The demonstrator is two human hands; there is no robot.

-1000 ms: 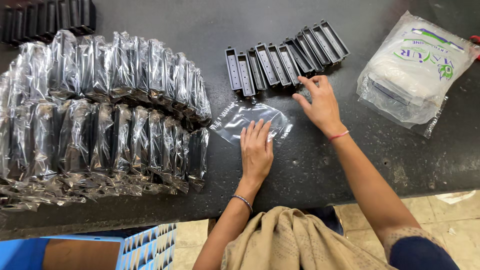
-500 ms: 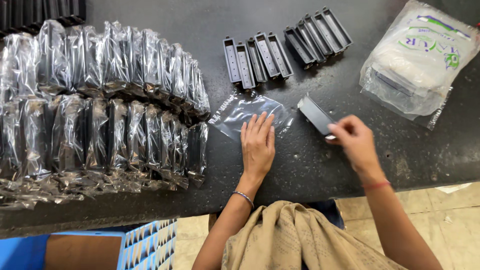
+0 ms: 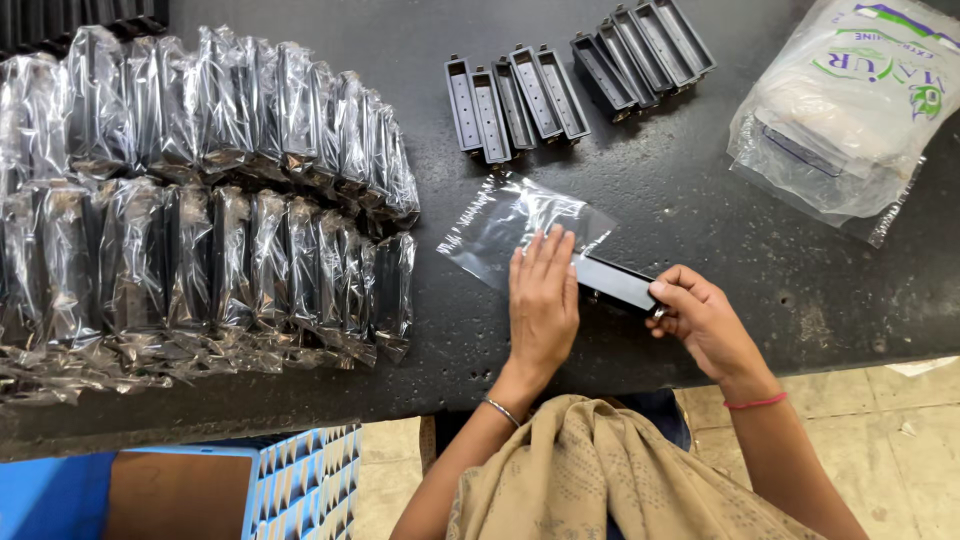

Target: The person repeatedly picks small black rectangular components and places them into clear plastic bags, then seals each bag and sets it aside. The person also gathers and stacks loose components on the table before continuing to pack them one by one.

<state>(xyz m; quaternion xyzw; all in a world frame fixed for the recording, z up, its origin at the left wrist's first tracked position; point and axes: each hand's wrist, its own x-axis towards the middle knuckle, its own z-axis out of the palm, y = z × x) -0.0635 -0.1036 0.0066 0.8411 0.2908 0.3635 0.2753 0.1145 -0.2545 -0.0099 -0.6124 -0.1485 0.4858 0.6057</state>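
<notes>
i am watching the right hand (image 3: 705, 325) bringing a long black plastic part (image 3: 615, 283) in toward the clear bag (image 3: 515, 225). a second ago this hand was up at the row of bare black parts (image 3: 575, 75) at the far side of the dark table (image 3: 700, 200), and half a second ago it was carrying the part above the table; now the part's near end is meeting the bag's mouth. the right fingers are pinching the part at its outer end. the left hand (image 3: 543, 305) is lying flat, fingers together, pressing the bag down, as it was doing before. to me this is reading as one more part being bagged, with insertion only just starting. to the left, the two rows of wrapped parts (image 3: 210, 200) are sitting unchanged, and the big white sack of bags (image 3: 850, 110) is resting at the far right.
</notes>
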